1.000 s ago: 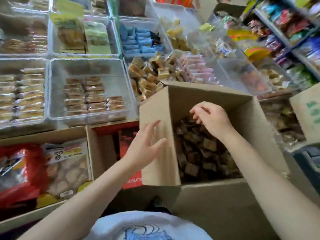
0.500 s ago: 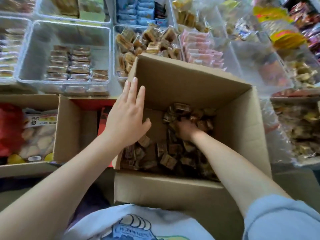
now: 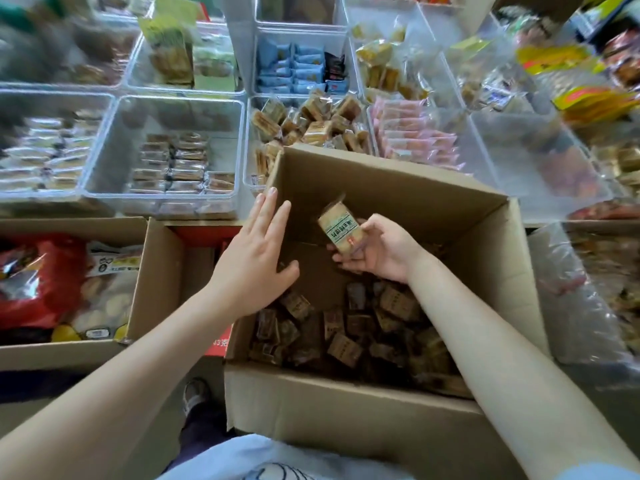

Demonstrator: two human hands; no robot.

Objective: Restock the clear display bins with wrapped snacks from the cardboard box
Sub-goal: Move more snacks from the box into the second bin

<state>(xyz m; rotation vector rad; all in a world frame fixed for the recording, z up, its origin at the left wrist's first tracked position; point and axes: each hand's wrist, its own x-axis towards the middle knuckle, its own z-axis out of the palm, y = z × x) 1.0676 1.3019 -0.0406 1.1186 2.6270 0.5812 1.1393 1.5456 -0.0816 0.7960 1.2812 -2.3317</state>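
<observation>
An open cardboard box stands in front of me, its bottom covered with several brown wrapped snacks. My right hand is inside the box, raised above the pile, and grips one tan wrapped snack with printed text. My left hand lies flat with straight fingers against the box's left wall. Just behind the box sits a clear bin holding similar brown wrapped snacks.
More clear bins fill the shelf behind: one half full of flat bars, one with pink packets, one with blue packets. A second cardboard box with red bags sits at the left. Plastic bags of snacks lie at the right.
My right hand has come up out of the snack pile holding one wrapped snack. My left hand stays flat on the box's left wall. The view has shifted slightly.
</observation>
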